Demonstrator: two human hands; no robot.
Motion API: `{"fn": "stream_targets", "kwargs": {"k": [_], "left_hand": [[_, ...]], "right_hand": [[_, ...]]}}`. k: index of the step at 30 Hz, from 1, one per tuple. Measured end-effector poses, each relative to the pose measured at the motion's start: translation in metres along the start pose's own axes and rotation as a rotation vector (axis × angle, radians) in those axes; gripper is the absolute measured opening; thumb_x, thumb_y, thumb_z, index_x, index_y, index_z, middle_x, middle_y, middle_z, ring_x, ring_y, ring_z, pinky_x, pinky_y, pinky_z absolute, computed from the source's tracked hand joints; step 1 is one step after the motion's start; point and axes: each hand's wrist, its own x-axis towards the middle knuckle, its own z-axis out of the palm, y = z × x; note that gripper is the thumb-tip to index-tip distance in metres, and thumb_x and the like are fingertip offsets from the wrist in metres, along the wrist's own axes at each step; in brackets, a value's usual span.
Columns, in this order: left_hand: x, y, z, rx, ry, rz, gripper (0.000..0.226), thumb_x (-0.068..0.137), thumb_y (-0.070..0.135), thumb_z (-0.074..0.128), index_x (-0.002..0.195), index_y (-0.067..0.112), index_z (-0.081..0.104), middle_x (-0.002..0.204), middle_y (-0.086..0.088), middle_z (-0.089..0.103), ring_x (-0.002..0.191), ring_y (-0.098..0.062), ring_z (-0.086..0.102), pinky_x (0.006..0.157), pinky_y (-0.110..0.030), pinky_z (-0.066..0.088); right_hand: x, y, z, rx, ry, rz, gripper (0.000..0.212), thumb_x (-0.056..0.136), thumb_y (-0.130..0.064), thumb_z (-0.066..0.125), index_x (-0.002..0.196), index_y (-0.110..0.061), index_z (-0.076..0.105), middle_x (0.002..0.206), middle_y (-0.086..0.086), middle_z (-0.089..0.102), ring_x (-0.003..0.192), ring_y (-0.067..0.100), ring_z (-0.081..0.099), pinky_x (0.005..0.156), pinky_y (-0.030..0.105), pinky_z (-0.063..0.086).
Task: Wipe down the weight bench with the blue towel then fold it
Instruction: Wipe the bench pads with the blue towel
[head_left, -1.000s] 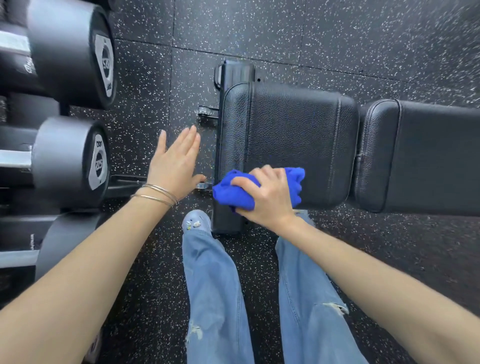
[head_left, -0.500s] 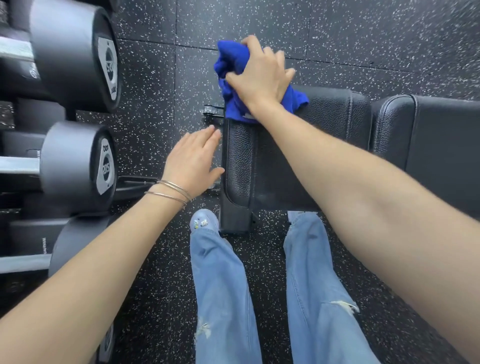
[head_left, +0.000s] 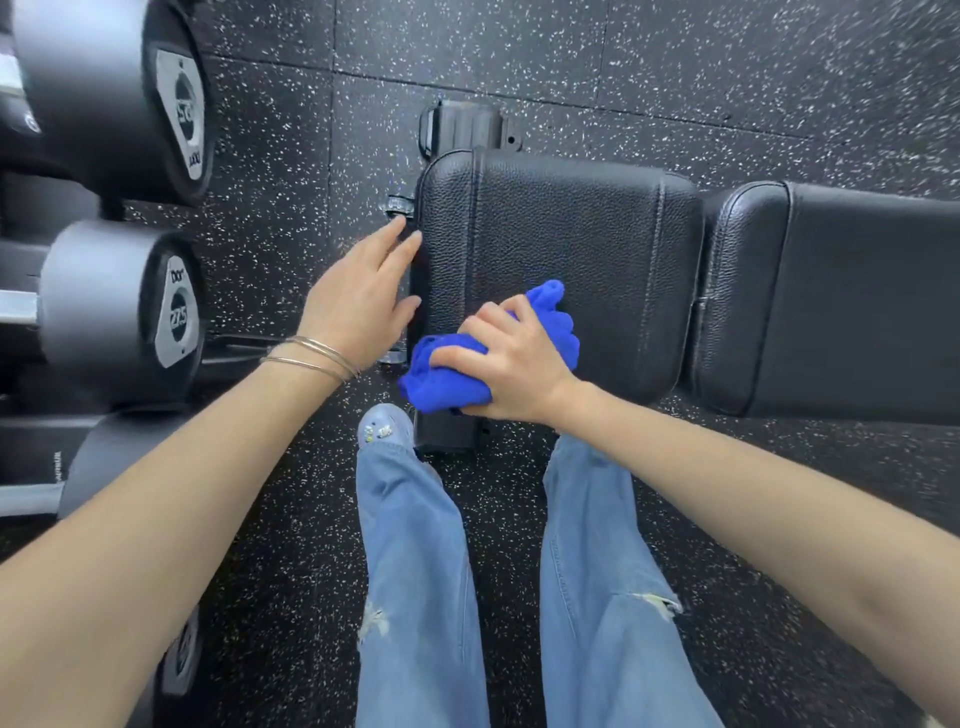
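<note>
The black padded weight bench (head_left: 571, 239) runs from the middle of the view to the right edge, its seat pad nearest me and the long back pad (head_left: 857, 296) beyond a gap. My right hand (head_left: 511, 371) is shut on the bunched blue towel (head_left: 441, 379) and presses it on the near left corner of the seat pad. My left hand (head_left: 358, 296), with thin bracelets on the wrist, is open, its fingertips touching the left end of the seat pad.
A rack of dumbbells (head_left: 119, 312) stands close on the left, with a larger dumbbell (head_left: 119, 88) above. The floor (head_left: 571, 57) is black speckled rubber. My legs in blue jeans (head_left: 415, 571) and a shoe (head_left: 384, 431) are by the bench's foot.
My right hand has dragged the towel from the far edge of the seat pad back to its near left corner. My left hand has moved right onto the pad's end.
</note>
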Motion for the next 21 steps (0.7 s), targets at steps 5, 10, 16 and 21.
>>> {"fn": "stream_targets", "kwargs": {"k": [5,10,16,21], "left_hand": [[0.031,0.026,0.002,0.022,0.015,0.058,0.070,0.090,0.030,0.059,0.148,0.010,0.024,0.159,-0.013,0.012,0.146,-0.028,0.016,0.119,-0.040,0.021],[0.058,0.039,0.003,0.102,-0.084,0.098,0.088,0.085,0.045,0.062,0.151,0.016,0.011,0.160,-0.007,-0.002,0.148,-0.024,-0.001,0.120,-0.040,0.014],[0.058,0.039,0.003,0.118,-0.087,0.050,0.091,0.081,0.043,0.065,0.151,0.021,0.011,0.161,0.000,-0.004,0.148,-0.018,-0.003,0.112,-0.042,0.030],[0.060,0.037,0.004,0.084,-0.097,0.074,0.091,0.080,0.038,0.068,0.151,0.018,0.014,0.161,-0.003,-0.002,0.148,-0.020,-0.002,0.117,-0.039,0.022]], "right_hand": [[-0.070,0.023,-0.013,-0.018,-0.126,-0.265,0.014,0.078,-0.021,0.059,0.089,-0.024,0.067,0.072,0.005,0.056,0.065,0.024,0.049,0.068,0.038,0.038],[-0.141,0.061,-0.040,-0.085,-0.246,-0.237,0.017,0.077,-0.017,0.058,0.091,-0.026,0.062,0.071,0.002,0.053,0.064,0.024,0.049,0.066,0.038,0.038],[-0.117,0.039,-0.038,-0.051,-0.112,0.009,0.019,0.078,-0.026,0.059,0.096,-0.028,0.064,0.079,0.003,0.065,0.067,0.026,0.057,0.066,0.041,0.044],[-0.026,0.022,-0.012,-0.118,-0.028,0.273,0.027,0.066,-0.035,0.070,0.092,-0.028,0.072,0.084,0.002,0.066,0.072,0.027,0.058,0.070,0.039,0.041]]}}
